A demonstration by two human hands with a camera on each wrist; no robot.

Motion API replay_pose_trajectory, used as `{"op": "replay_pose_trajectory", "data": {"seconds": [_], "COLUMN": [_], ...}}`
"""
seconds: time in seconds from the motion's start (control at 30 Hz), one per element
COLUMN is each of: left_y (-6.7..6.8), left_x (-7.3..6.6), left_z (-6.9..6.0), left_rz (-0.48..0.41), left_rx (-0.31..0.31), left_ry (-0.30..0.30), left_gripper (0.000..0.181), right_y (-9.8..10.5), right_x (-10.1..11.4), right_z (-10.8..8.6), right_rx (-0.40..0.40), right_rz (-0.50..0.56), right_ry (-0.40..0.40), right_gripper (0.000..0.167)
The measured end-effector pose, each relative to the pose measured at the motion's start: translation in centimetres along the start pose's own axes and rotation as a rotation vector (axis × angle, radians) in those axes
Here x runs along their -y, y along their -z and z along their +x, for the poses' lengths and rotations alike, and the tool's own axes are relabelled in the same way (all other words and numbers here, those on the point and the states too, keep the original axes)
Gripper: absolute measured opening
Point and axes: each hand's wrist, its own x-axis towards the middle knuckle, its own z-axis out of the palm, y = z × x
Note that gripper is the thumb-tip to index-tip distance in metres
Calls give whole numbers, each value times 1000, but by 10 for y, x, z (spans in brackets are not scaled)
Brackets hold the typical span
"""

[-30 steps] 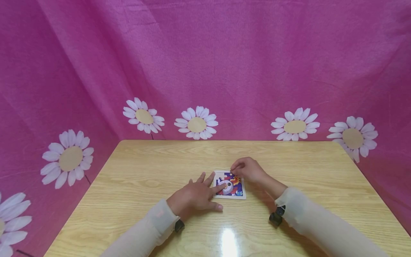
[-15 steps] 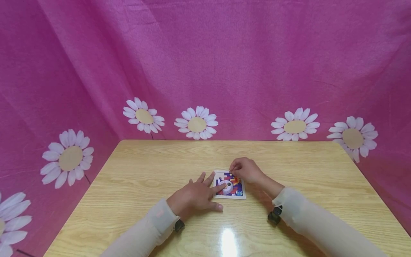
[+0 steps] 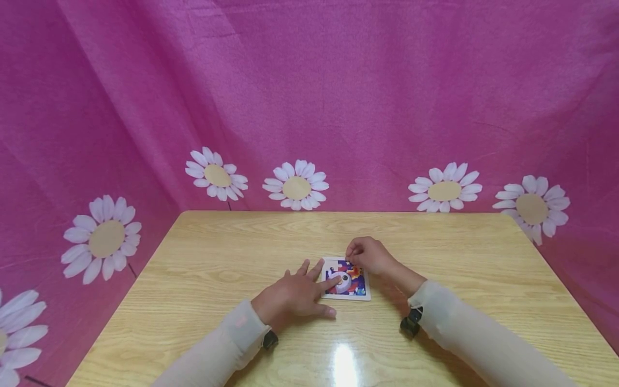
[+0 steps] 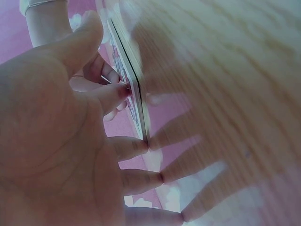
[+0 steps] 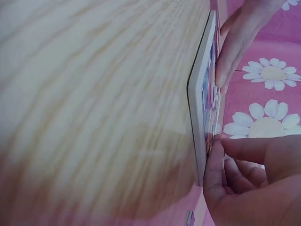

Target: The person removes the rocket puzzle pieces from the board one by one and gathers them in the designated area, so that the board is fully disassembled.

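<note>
A small square picture puzzle with a pale frame lies flat on the table. My left hand spreads its fingers, the index fingertip pressing on the picture and another fingertip at the frame's left edge. At the far edge, my right hand pinches a thin, mostly hidden piece between thumb and index finger. The left wrist view shows the puzzle edge-on beside the left hand. In the right wrist view, the fingertips of the right hand meet at the face of the puzzle.
The wooden table reaches back to a pink curtain printed with white daisies. In the right wrist view, a small flat object shows at the bottom. Both wrists wear small dark devices.
The right hand has shifted slightly left along the puzzle's far edge, and its wrist and forearm have moved a little left. The left hand and the puzzle stay still.
</note>
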Motion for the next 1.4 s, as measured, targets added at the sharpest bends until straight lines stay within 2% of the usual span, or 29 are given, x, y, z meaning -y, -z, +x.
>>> {"op": "replay_pose_trajectory", "data": {"seconds": [0.13, 0.3, 0.8, 1.17, 1.4], "left_y": [0, 0, -1, -3, -1], "left_x": [0, -1, -8, -8, -10], "left_z": [1, 0, 2, 4, 2], "left_rz": [-3, -2, -1, 34, 50], "left_rx": [-3, -14, -10, -12, -13], "left_ry": [0, -7, 25, 17, 21], "left_gripper": [83, 82, 81, 83, 84], "right_y": [1, 3, 2, 0, 0], "right_x": [1, 3, 3, 6, 0], "right_z": [0, -1, -2, -2, 2], "right_rx": [11, -15, -19, -42, -25], "right_rz": [-14, -23, -22, -149, -67], "right_ry": [-7, -40, -40, 82, 95], "right_gripper": [4, 5, 7, 13, 9]}}
